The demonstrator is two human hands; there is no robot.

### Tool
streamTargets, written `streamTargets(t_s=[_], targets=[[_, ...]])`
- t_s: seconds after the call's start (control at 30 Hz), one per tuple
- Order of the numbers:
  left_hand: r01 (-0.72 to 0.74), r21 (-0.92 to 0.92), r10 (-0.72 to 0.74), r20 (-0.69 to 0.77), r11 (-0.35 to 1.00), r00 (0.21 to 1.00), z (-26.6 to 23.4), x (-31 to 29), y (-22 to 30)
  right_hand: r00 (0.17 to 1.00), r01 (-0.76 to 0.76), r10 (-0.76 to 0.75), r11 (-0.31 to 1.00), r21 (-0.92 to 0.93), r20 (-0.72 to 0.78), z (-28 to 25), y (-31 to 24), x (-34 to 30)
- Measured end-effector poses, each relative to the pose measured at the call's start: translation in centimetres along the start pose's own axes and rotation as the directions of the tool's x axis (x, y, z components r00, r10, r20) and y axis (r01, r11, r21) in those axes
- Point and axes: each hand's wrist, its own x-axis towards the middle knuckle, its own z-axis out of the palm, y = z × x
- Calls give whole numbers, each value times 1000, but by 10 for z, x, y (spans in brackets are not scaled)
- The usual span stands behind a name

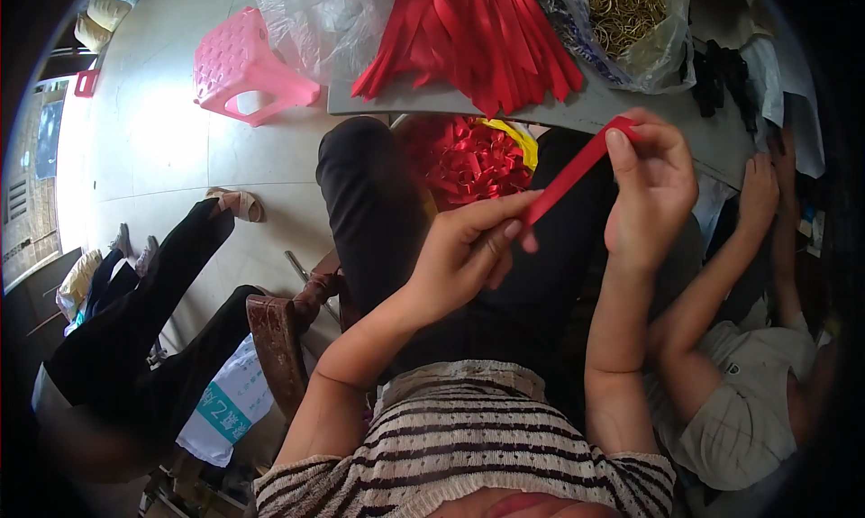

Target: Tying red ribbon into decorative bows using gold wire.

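Note:
A red ribbon strip (574,177) stretches taut on a slant between my two hands, above my lap. My left hand (470,248) pinches its lower end between thumb and fingers. Higher up and to the right, my right hand (655,180) grips the other end, with the thumb pressed on the ribbon. Beyond my hands, a thick bundle of long red ribbons (468,40) hangs over the near edge of the grey table (622,113). Between my knees, below the table edge, lies a heap of short red ribbon pieces (473,162) with a yellow edge beside it.
A plastic bag of gold-coloured metal rings (624,15) stands at the table's right. A clear plastic bag (329,18) and a pink stool (248,68) are at the far left. One person (734,383) sits close on my right; another's dark-trousered legs (149,293) show at left, near a wooden chair arm (275,338).

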Motion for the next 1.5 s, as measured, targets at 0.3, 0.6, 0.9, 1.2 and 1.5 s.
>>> streamTargets(t_s=[0.3,0.6,0.9,1.2,1.5], targets=[[-169,-85,152,-181,982,972,4,0,-7,910,303,-134,860,-410,393,5,-8,-48],[-194,66,202,-161,979,966,2,0,0,842,-352,277,933,81,464,-1,-6,-37],[0,-336,13,37,942,999,-10,5,1,671,742,-417,372,-558,613,-13,-16,-41],[12,130,-11,-6,991,1000,-13,3,4,836,132,43,952,-277,547,-15,-18,-41],[-187,213,169,97,959,981,-21,4,-4,810,-106,180,981,-163,558,-22,-19,-38]])
